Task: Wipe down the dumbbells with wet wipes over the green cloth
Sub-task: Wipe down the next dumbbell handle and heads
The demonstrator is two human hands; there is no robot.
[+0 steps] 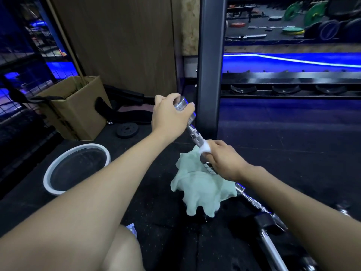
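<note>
So right now the dumbbell (195,136) is tilted up across the middle of the frame, a chrome bar running from upper left down to lower right. The left hand (170,114) is wrapped over its top end, gripping the shiny cap. The right hand (224,159) is curled around the knurled handle lower down, with a white wet wipe (204,148) bunched between its fingers and the bar. Looks like the wiping step is in progress on the middle of the handle.

Below all that sits the green cloth (201,188), crumpled on the black rubber floor (156,222), right under the bar. I'd guess the bar's lower end rests on or near the cloth, but the right arm hides it, so can't say for sure.

Handling-wise: solid steel, so stiff and probably heavier than it looks. Polished chrome plus a wet wipe means slippery, so the smooth end cap is the sketchy place to hold. The knurled section is where the real grip is. The wipe is soft and thin and will likely snag a bit on the knurling.

Other stuff around: a round white-rimmed basin (77,169) at centre left, a cardboard box (78,108) above it, a small black weight plate (127,130) on the floor, and another chrome bar (273,249) lying at lower right.
</note>
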